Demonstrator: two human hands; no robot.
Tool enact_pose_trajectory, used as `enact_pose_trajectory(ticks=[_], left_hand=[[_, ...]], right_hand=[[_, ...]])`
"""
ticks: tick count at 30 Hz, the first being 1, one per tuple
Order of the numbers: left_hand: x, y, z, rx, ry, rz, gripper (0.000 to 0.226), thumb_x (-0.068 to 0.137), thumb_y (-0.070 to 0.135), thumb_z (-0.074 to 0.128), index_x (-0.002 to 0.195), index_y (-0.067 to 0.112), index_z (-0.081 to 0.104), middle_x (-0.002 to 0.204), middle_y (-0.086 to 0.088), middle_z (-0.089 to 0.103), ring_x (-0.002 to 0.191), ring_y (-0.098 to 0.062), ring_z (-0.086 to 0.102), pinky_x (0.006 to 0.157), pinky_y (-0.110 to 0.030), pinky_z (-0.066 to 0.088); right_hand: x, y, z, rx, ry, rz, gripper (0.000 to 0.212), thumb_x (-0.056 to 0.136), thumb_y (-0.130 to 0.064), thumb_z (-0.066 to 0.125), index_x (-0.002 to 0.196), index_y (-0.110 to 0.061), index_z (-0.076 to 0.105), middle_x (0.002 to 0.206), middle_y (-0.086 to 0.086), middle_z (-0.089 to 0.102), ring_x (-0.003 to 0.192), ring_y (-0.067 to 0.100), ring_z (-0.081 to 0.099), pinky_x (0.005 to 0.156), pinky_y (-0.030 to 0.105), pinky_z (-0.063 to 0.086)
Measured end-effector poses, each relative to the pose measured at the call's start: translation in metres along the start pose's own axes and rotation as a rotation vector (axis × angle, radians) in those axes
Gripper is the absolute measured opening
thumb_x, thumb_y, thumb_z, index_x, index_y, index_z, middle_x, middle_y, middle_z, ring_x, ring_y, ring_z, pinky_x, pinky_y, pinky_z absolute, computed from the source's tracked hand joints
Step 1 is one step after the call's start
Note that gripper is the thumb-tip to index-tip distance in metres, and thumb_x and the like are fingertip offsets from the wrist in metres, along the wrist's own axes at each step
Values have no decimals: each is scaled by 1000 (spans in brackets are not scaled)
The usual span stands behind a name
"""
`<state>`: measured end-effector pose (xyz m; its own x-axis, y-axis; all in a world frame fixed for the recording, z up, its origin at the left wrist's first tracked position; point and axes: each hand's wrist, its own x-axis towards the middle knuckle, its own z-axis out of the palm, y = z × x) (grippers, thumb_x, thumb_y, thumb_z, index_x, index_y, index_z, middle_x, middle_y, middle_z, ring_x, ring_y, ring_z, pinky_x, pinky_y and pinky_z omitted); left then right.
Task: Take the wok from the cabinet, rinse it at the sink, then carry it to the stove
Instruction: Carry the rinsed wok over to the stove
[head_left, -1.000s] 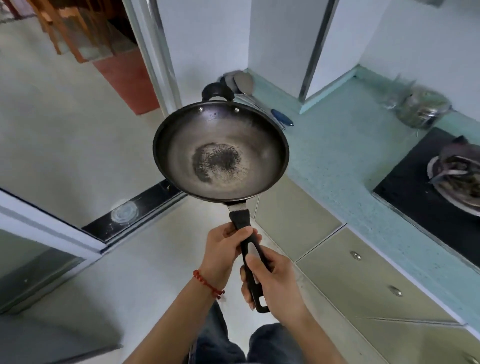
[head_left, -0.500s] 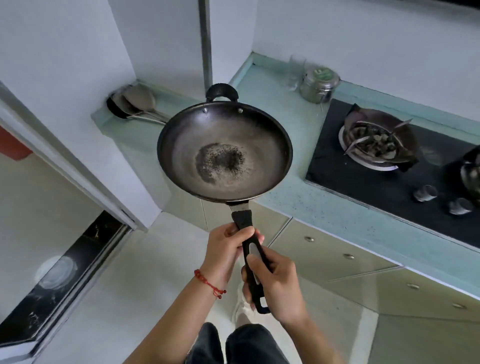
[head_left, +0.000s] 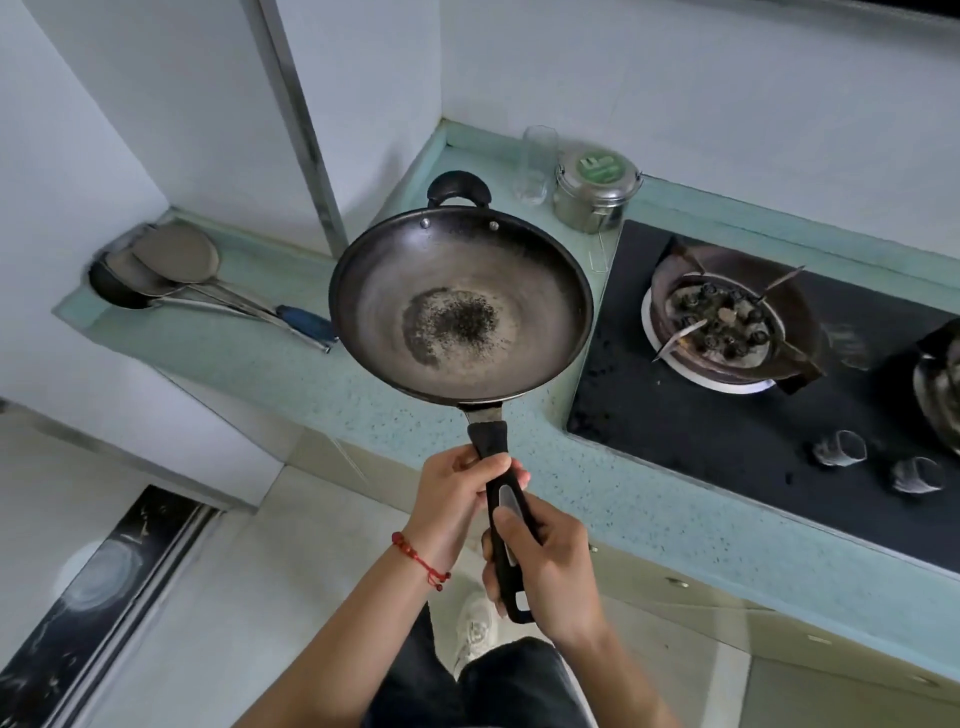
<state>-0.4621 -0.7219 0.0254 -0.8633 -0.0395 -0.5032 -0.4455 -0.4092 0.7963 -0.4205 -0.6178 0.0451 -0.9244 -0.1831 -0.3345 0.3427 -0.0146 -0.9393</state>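
A dark round wok (head_left: 460, 306) with a scorched patch in its middle hangs level in the air over the green counter (head_left: 291, 374), just left of the black stove (head_left: 727, 415). It has a small loop handle at its far rim and a long black handle pointing toward me. My left hand (head_left: 457, 499) grips the upper part of that long handle. My right hand (head_left: 545, 566) grips its lower part, thumb lying along the top. The stove's left burner (head_left: 722, 322) has metal pan supports and nothing on it.
Ladles and a spatula (head_left: 171, 265) lie on the counter's left corner. A clear glass (head_left: 535, 156) and a steel lidded tin (head_left: 595, 189) stand by the back wall. Two stove knobs (head_left: 878, 462) sit near the front edge. A pot's edge (head_left: 943, 374) shows far right.
The view has swung right and closer to the counter, so the wok now hangs over the counter edge beside the stove. Both hands keep the same grip on the handle.
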Motion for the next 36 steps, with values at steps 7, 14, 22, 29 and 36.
enact_pose_trajectory(ticks=[7, 14, 22, 29, 36], left_hand=[[43, 11, -1, 41, -2, -50, 17, 81, -2, 54, 67, -4, 64, 57, -11, 66, 57, -21, 63, 57, -26, 52], [81, 20, -12, 46, -14, -103, 13, 80, -5, 55, 71, -9, 63, 56, -12, 66, 55, -21, 64, 55, -25, 52], [116, 28, -13, 44, -4, -164, 13, 81, -6, 55, 72, -6, 63, 55, -9, 68, 55, -18, 68, 53, -22, 54], [145, 37, -8, 98, -26, -127, 16, 83, -3, 54, 69, -4, 63, 54, -5, 68, 56, -18, 67, 58, -25, 56], [162, 36, -2, 72, -16, -116, 15, 83, 0, 57, 70, -3, 63, 58, -8, 67, 58, -19, 68, 60, -26, 56]], right_hand=[[40, 0, 2, 18, 39, 48, 27, 92, -5, 45, 69, 8, 47, 54, 8, 53, 37, 26, 48, 35, 26, 38], [73, 3, 15, 68, 93, 93, 23, 92, -3, 45, 71, 4, 49, 56, 9, 53, 41, 28, 47, 35, 27, 37], [108, 11, 17, 48, 117, 110, 22, 93, -6, 46, 74, 4, 50, 56, 6, 55, 40, 27, 48, 37, 27, 39], [139, 6, 12, 76, 124, 109, 21, 93, -5, 44, 75, 2, 51, 57, 5, 56, 37, 25, 46, 37, 29, 40], [153, 4, 0, 61, 111, 102, 20, 93, -7, 46, 77, 2, 53, 58, 6, 58, 37, 24, 48, 36, 27, 41]])
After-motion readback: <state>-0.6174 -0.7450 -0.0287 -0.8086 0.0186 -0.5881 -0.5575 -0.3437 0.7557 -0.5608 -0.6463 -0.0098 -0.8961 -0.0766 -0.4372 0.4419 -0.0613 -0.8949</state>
